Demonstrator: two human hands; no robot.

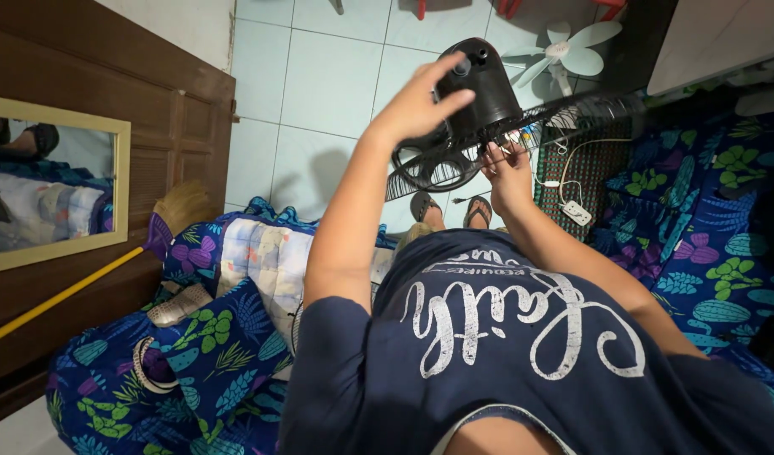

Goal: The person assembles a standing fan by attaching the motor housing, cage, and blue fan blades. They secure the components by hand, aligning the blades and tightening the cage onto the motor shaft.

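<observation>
**Hands on a dismantled fan above a tiled floor**

Pale tiled floor [319,84] fills the upper part of the head view, with a dark wooden cabinet [92,76] and its framed mirror [50,190] on one side and bedding in a blue leaf print [210,345] spread on both sides. A broom [163,221] with a yellow handle leans by the cabinet.

At the centre, a black fan motor housing [480,84] is held up over the floor, its wire grille [522,139] attached below. The left hand [421,101] is closed over the side of the housing, thumb and fingers wrapped on it. The right hand [507,168] pinches at the grille's rim, fingers together on the wire. White fan blades [564,50] lie apart on the floor beyond. A white power strip [577,211] rests on a mat near the sandalled feet [450,206].
</observation>
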